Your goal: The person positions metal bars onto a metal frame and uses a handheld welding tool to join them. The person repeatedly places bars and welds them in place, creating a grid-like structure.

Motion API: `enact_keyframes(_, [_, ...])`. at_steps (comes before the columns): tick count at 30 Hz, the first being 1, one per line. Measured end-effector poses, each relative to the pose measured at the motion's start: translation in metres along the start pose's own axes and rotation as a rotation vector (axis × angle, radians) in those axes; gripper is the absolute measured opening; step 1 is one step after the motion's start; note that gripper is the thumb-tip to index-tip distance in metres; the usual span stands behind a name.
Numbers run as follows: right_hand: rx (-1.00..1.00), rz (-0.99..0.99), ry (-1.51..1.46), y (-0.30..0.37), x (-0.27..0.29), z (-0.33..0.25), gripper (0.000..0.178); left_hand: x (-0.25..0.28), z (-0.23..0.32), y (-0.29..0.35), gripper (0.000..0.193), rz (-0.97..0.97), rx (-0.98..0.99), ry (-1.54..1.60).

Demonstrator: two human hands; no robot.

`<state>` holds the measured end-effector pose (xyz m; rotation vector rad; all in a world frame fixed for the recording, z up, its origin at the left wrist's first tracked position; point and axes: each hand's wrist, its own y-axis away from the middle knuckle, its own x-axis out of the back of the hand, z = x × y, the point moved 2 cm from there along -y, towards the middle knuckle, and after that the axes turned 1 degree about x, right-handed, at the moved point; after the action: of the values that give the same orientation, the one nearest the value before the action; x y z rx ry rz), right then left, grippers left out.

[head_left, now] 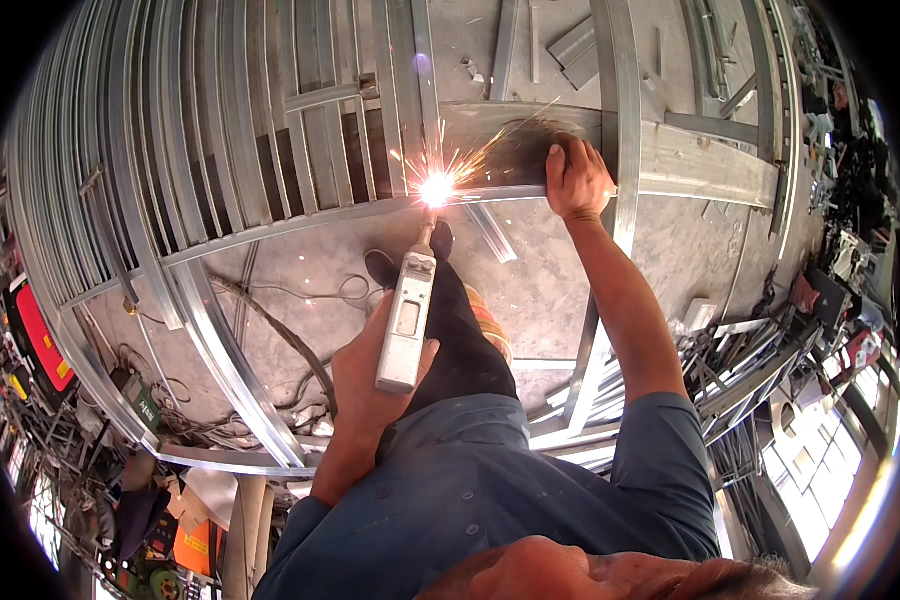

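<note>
My left hand (362, 362) is wrapped round the white body of a hand-held welding gun (406, 325). The gun's narrow nozzle points away from me, and at its tip a bright weld spot (436, 188) throws sparks over the metal frame. Flat steel tubing (490, 150) runs crosswise just beyond the glare, which hides the joint itself. To the right of the sparks, my right hand (578, 182) grips the edge of this tubing beside an upright post, its fingers curled and partly hidden.
Many parallel metal bars (220, 130) fill the frame's left side. A thick cable (285, 335) loops over the concrete floor, near my feet (382, 268). Metal offcuts (580, 50) lie beyond the frame. Stacked metal lengths (750, 375) stand at the right, a red case (42, 338) at the left.
</note>
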<state>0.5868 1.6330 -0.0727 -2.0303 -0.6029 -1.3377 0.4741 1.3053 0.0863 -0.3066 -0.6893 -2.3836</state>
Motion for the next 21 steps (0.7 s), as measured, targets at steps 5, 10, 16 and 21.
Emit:
enact_keyframes(5, [-0.01, -0.012, 0.004, 0.0002, -0.0003, 0.0007, 0.021, -0.0003, -0.0009, -0.0004, 0.062, 0.001, 0.008, 0.007])
enact_keyframes(10, [-0.001, 0.008, 0.002, -0.0001, -0.0003, 0.0009, 0.022, 0.0004, 0.0005, -0.002, 0.061, -0.006, 0.023, 0.003])
enact_keyframes(16, [0.004, -0.003, 0.01, 0.0, -0.0001, 0.0009, 0.022, 0.0019, -0.0019, -0.0002, 0.06, -0.011, 0.015, -0.004])
enact_keyframes(21, [-0.002, -0.001, 0.002, -0.0003, 0.0003, -0.0002, 0.021, 0.0024, 0.0005, -0.0005, 0.06, -0.011, 0.01, -0.004])
